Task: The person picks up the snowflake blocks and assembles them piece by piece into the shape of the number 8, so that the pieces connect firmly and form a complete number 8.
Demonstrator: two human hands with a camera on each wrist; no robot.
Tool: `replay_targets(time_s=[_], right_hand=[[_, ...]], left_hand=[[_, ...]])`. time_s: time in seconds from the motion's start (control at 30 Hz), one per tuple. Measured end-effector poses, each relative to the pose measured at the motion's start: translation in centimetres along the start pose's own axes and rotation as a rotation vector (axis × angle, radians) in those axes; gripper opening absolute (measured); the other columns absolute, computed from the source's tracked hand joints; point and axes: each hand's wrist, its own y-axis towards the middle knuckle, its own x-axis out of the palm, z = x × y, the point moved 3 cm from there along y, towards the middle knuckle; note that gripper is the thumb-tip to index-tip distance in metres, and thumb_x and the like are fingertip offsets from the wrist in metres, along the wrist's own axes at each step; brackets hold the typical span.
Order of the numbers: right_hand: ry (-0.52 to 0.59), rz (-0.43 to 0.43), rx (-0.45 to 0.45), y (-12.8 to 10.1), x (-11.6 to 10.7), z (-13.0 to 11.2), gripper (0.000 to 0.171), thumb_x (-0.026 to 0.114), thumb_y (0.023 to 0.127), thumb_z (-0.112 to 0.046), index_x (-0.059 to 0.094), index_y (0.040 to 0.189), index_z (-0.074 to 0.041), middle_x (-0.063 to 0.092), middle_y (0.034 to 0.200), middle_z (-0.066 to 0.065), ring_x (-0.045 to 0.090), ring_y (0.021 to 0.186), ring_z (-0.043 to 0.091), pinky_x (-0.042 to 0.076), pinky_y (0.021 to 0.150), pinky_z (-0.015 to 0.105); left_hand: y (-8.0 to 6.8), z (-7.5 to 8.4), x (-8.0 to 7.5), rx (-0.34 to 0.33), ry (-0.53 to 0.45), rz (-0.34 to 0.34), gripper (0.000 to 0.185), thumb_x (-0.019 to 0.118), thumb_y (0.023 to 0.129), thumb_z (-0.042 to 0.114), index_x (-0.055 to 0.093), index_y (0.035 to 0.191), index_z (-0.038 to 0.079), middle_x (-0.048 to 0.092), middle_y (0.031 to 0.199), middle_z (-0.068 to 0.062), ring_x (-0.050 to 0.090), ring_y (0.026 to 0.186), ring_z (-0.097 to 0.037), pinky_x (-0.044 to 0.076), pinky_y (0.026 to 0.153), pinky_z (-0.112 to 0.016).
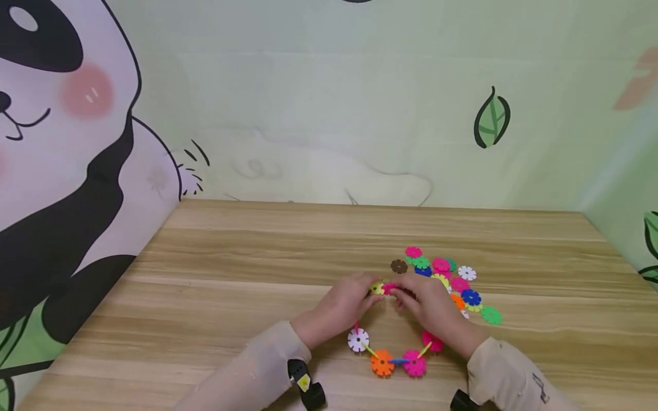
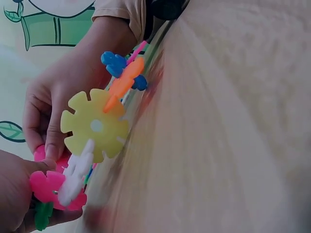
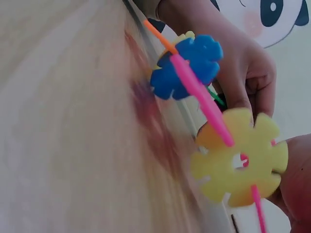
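Both hands work at the far side of a loop of interlocking plastic snowflake discs. My left hand (image 1: 343,303) pinches the chain beside a yellow disc (image 1: 377,287). My right hand (image 1: 433,305) pinches a pink disc (image 1: 389,289) right against that yellow one. The chain's near part has a white disc (image 1: 358,341), an orange disc (image 1: 382,363) and a pink disc (image 1: 414,363), with edge-on discs linking them. In the left wrist view, a larger-looking yellow disc (image 2: 95,125) hangs between the hands. The fingers partly hide the joint.
Loose discs lie scattered beyond and right of the hands, including a brown disc (image 1: 398,266), a white disc (image 1: 466,273) and a green disc (image 1: 491,315). The wooden table (image 1: 231,285) meets a painted wall (image 1: 308,114) at its back edge.
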Motion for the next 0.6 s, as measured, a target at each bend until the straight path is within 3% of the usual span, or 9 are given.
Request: replay_targets(time_s=[0.2,0.4,0.6], right_hand=[[-0.087,0.004,-0.041,0.19,0.22,-0.44,0.011,0.066,0.088,-0.003,0.072,0.096,-0.008,0.066,0.077,-0.002,0.056,0.065,-0.001,0.055,0.068,0.025],[-0.062,-0.043,0.074,0.55,0.4,-0.01,0.009,0.067,0.088,-0.008,0.072,0.096,-0.008,0.069,0.083,-0.001,0.062,0.074,0.008,0.056,0.072,0.027],[0.068,-0.081,0.19,0.77,0.34,0.48,0.011,0.068,0.087,-0.005,0.064,0.097,-0.006,0.07,0.085,0.002,0.067,0.078,0.013,0.057,0.073,0.026]], left_hand=[[-0.13,-0.12,0.21,0.012,0.038,0.03,0.031,0.063,0.092,0.025,0.064,0.114,0.003,0.069,0.104,-0.008,0.068,0.096,-0.019,0.055,0.081,-0.027],[0.34,-0.47,0.21,-0.062,-0.019,-0.015,0.033,0.065,0.092,0.026,0.064,0.115,0.003,0.069,0.11,-0.01,0.067,0.102,-0.022,0.054,0.087,-0.031],[0.52,-0.75,0.19,-0.106,-0.043,-0.027,0.036,0.067,0.09,0.029,0.063,0.116,0.005,0.067,0.108,-0.009,0.065,0.094,-0.019,0.054,0.08,-0.029]])
